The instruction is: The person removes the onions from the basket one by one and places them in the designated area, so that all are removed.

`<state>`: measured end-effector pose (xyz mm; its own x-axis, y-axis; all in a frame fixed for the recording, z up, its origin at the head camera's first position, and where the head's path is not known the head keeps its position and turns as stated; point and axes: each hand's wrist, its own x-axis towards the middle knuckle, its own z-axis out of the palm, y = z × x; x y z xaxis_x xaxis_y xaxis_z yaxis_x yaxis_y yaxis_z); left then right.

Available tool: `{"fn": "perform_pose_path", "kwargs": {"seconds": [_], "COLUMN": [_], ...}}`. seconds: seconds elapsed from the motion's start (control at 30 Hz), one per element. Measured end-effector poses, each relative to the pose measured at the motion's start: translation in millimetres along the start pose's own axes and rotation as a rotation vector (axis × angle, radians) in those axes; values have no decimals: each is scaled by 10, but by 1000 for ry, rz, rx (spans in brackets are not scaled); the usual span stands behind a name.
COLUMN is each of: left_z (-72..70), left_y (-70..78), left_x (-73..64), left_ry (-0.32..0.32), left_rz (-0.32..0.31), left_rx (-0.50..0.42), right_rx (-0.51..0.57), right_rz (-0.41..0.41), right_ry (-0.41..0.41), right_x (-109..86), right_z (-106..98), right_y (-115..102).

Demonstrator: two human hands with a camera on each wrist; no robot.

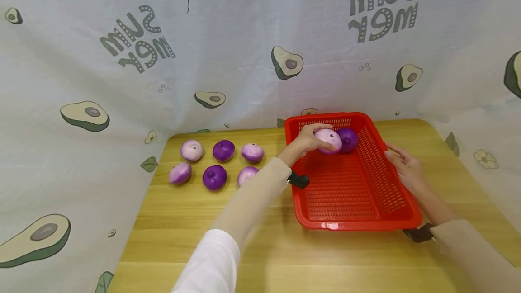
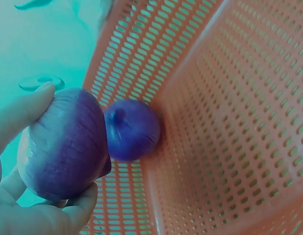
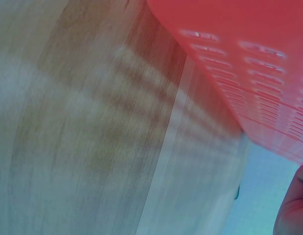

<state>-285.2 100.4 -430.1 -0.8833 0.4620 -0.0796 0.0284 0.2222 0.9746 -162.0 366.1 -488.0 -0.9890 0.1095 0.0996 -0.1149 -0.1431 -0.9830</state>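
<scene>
My left hand (image 1: 307,141) holds a pale purple onion (image 1: 329,141) between thumb and fingers, inside the far left part of a red plastic basket (image 1: 338,225). In the left wrist view, this onion (image 2: 65,144) shows a pale side and a darker purple side. Just beyond it a dark purple onion (image 1: 348,140) lies in the basket's far end. At the basket's right rim is my right hand (image 1: 407,171), its thumb on the rim and its fingers along the outside. Only a small part of that hand (image 3: 293,205) shows in the right wrist view.
Several onions, pale and dark purple, lie in two rows at the table's far left, among them a dark one (image 1: 214,177). The left forearm partly covers a pale onion (image 1: 246,175). A printed cloth (image 1: 244,35) hangs behind the wooden table (image 1: 175,238).
</scene>
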Motion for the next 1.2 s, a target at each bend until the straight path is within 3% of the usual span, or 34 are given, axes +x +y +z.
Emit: {"fn": "perform_pose_path", "kwargs": {"seconds": [0.3, 0.53, 0.97, 1.2], "left_z": [-47, -160, -403, -591], "left_y": [108, 165, 70, -42], "left_x": [-120, -294, -620, -776], "left_ry": [-66, -107, -111, -114], "left_rz": [62, 121, 146, 144], "left_rx": [-22, -26, -25, -68], "right_rx": [-6, -3, -33, 45], "right_rz": [18, 23, 19, 14], "right_ry": [8, -10, -6, -18], "right_x": [2, 4, 1, 15], "right_z": [9, -4, 11, 15], "right_y": [-12, -22, -15, -6]}}
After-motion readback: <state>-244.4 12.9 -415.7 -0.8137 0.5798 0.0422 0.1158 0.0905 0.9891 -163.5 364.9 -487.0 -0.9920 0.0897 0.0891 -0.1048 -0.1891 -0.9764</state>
